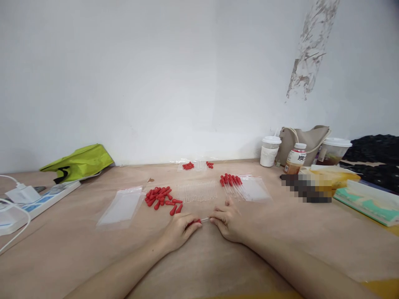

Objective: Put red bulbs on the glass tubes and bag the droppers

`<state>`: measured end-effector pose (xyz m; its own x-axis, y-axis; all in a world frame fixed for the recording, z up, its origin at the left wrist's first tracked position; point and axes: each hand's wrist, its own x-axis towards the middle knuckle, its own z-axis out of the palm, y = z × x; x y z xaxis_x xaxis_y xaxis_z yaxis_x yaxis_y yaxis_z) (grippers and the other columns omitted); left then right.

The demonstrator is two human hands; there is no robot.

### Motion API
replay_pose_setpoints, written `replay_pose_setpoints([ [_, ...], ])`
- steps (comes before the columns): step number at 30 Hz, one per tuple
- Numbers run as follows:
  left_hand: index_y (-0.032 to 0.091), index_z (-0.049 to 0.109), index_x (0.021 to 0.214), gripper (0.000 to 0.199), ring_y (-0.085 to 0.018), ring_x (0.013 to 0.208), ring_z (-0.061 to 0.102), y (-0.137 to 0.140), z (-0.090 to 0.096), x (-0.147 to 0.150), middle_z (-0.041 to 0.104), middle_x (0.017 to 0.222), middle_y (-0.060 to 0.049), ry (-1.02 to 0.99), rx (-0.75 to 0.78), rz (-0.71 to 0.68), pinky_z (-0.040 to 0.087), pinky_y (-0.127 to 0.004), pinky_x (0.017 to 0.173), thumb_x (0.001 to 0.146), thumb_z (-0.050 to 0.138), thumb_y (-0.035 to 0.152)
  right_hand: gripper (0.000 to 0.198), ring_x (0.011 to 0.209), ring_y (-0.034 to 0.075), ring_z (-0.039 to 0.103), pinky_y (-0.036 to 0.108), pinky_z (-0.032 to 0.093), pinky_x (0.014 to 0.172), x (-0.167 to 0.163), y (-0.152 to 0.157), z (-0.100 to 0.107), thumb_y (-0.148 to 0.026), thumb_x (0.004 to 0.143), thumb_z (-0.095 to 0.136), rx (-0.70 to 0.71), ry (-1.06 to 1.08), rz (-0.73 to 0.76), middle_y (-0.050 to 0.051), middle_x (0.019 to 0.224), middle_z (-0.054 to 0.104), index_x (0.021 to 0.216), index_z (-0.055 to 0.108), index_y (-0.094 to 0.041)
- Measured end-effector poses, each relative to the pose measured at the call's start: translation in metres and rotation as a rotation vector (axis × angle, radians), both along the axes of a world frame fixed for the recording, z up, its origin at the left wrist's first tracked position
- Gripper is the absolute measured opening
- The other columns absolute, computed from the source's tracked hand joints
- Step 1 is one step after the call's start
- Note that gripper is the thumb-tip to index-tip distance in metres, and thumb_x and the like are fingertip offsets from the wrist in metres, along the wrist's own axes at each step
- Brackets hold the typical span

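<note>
Between the fingers of my left hand (182,229) is a red rubber dropper bulb (195,222), partly hidden by them. My right hand (227,221) pinches a thin clear glass tube (205,219), whose other end meets the bulb. Just beyond my left hand lies a heap of loose red bulbs (158,196). A row of clear glass tubes (198,192) lies side by side in the middle. To its right rest several droppers with red bulbs on them (231,181), partly on a clear zip bag (254,189).
Another clear bag (123,203) lies at left; bagged red bulbs (188,165) sit by the wall. A power strip (50,201) and green bag (84,162) are far left. Cups (269,151), a bottle (295,158), a grey bag (307,139) and a tissue pack (368,201) stand right.
</note>
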<state>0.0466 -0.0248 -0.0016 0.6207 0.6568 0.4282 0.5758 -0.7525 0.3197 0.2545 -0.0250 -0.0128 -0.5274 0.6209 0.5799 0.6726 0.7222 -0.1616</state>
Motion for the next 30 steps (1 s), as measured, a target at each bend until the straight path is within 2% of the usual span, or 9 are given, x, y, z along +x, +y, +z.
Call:
replay_pose_setpoints([
  [4,0.015,0.059,0.077,0.022,-0.013,0.06,0.049,0.001,-0.003,-0.001,0.054,0.063,0.0,0.034,0.044,-0.019,0.034,-0.021,0.055,0.087,0.042,0.027,0.019,0.059,0.009,0.045,0.03,0.022,0.07,-0.004,-0.002,-0.002,-0.019,0.082,0.042,0.034,-0.041,-0.019,-0.001,0.067,0.059,0.073,0.058,-0.019],
  [16,0.016,0.057,0.087,0.018,-0.014,0.066,0.052,0.001,-0.002,-0.001,0.057,0.073,-0.003,0.052,0.073,-0.11,0.04,-0.023,0.06,0.087,0.04,0.022,0.023,0.053,0.009,0.042,0.028,0.023,0.064,-0.011,-0.008,-0.002,-0.02,0.083,0.039,-0.011,-0.086,-0.042,-0.001,0.062,0.059,0.065,0.053,-0.016],
  [20,0.016,0.057,0.087,0.018,-0.015,0.066,0.052,0.004,-0.002,-0.003,0.057,0.072,-0.003,0.045,0.129,-0.097,0.04,-0.024,0.06,0.087,0.041,0.022,0.025,0.058,0.011,0.045,0.028,0.025,0.064,-0.013,-0.006,-0.002,-0.019,0.085,0.036,0.032,-0.075,-0.015,0.001,0.065,0.059,0.069,0.055,-0.015],
  [25,0.018,0.058,0.093,0.017,-0.016,0.074,0.054,0.006,0.004,-0.01,0.061,0.08,-0.005,-0.004,0.195,-0.092,0.042,-0.028,0.068,0.087,0.043,0.023,0.021,0.073,0.013,0.047,0.028,0.025,0.067,-0.013,-0.013,0.011,-0.021,0.085,0.039,0.116,-0.117,-0.018,0.004,0.078,0.059,0.081,0.059,-0.018],
  [27,0.02,0.057,0.098,0.018,-0.018,0.079,0.053,0.004,0.009,-0.014,0.06,0.086,-0.005,0.009,0.195,-0.067,0.041,-0.031,0.074,0.084,0.047,0.028,0.019,0.075,0.014,0.048,0.03,0.024,0.068,-0.01,-0.018,0.016,-0.021,0.083,0.042,0.128,-0.174,-0.045,0.004,0.08,0.059,0.079,0.06,-0.019],
  [30,0.021,0.05,0.11,0.038,-0.022,0.091,0.049,0.002,0.017,-0.026,0.055,0.1,-0.008,0.016,0.178,0.077,0.039,-0.035,0.08,0.077,0.056,0.038,0.019,0.075,0.014,0.05,0.031,0.023,0.071,-0.001,-0.017,0.019,-0.021,0.082,0.043,0.07,-0.147,-0.149,0.003,0.079,0.06,0.077,0.061,-0.02],
])
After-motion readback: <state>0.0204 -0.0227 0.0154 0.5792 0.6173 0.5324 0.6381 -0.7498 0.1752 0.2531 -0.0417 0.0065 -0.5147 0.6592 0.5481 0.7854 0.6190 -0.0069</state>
